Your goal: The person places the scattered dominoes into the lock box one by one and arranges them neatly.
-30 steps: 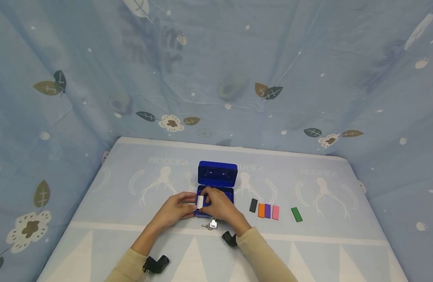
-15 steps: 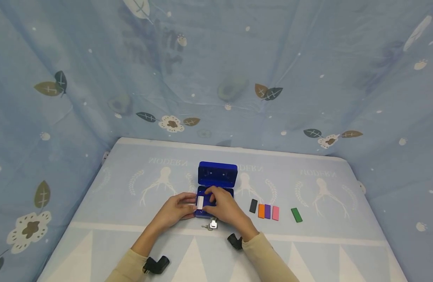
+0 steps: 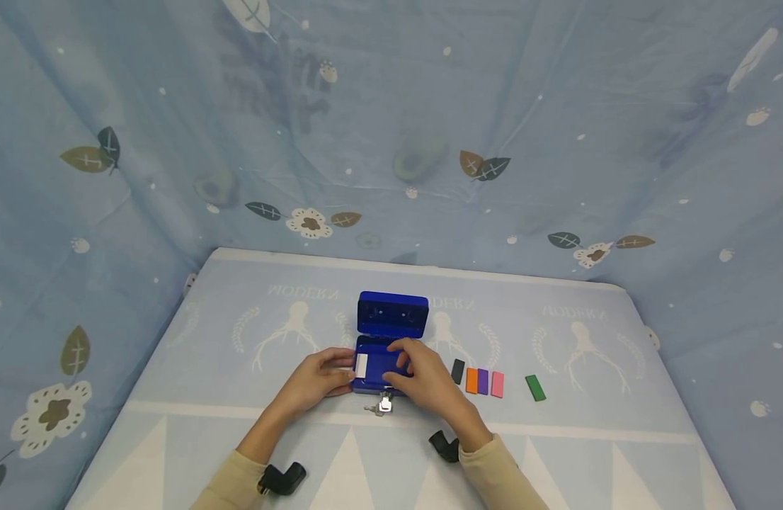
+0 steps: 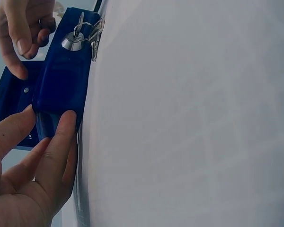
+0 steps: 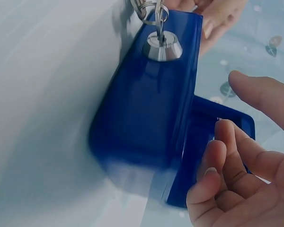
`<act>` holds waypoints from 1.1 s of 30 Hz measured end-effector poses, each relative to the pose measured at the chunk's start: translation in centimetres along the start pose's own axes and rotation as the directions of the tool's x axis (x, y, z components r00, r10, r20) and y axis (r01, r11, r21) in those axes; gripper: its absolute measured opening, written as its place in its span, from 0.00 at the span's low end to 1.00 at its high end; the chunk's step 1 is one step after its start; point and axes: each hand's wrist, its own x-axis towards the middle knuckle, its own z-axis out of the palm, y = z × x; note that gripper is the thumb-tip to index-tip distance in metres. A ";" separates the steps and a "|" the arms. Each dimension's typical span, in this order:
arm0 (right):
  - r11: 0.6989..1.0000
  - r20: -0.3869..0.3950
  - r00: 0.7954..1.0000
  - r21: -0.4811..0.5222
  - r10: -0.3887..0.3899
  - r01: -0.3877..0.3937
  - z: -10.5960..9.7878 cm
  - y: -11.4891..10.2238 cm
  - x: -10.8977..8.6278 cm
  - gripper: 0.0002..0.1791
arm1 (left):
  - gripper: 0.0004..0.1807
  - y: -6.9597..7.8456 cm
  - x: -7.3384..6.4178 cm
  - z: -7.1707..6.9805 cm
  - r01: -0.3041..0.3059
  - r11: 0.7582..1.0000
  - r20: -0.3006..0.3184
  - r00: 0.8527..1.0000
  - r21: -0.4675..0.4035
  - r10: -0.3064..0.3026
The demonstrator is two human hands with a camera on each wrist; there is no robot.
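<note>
A small blue cash box (image 3: 374, 387) stands on the table with its lid (image 3: 391, 315) raised at the back. Inside, against its left end, lies a white rectangular block (image 3: 362, 365). My left hand (image 3: 318, 373) holds the box's left end, thumb at the rim and fingertips on the side wall, as the left wrist view shows. Above the right half of the box hovers my right hand (image 3: 423, 375), thumb and fingers apart with nothing between them. Keys (image 3: 374, 409) hang from the lock (image 5: 163, 46) on the box's front.
To the right of the box lie flat rectangular blocks: a black one (image 3: 458, 372), an orange one (image 3: 471, 380), a purple one (image 3: 483, 382) and a pink one (image 3: 497, 384). A green one (image 3: 535, 388) lies farther right. Patterned fabric (image 3: 391, 127) rises behind the table.
My right hand has let go of the white block and drawn back to the right over the box. The block stays at the left end; my left hand has not moved.
</note>
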 end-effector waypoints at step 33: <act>0.998 -0.195 0.981 0.054 -0.023 0.034 -4.6 5.7 -5.9 0.22 | 0.26 -0.2 0.2 0.1 0.009 1.000 -0.009 1.000 0.018 -0.009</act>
